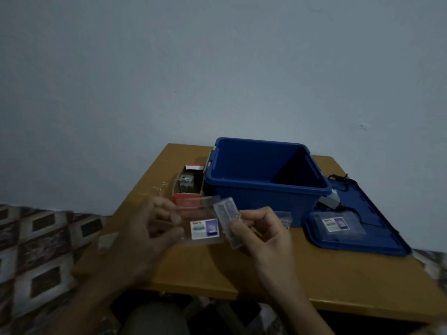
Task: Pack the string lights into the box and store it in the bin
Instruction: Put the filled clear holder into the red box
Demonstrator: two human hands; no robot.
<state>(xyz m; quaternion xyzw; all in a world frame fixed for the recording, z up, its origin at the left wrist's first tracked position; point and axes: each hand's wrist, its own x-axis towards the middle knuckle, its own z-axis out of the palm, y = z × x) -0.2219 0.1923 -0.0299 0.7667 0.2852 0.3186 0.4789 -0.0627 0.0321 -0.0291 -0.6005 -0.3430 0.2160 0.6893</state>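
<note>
My left hand [147, 228] holds a clear plastic pouch [200, 226] with a white and purple label over the table. My right hand [261, 233] grips a small clear plastic battery case [226, 213], tilted, right beside the pouch's edge. Behind the hands an open red and brown cardboard box [187, 187] lies on the table with string lights [186, 183] inside. The blue bin [266, 189] stands open at the back of the table, nothing visible in it.
The bin's blue lid [377, 240] lies flat at the right, carrying another labelled clear pouch [337, 222] and a black cord [343, 182]. A grey adapter [331, 200] sits between bin and lid. The wooden table [314, 281] meets a patterned cloth [38, 250] on the left.
</note>
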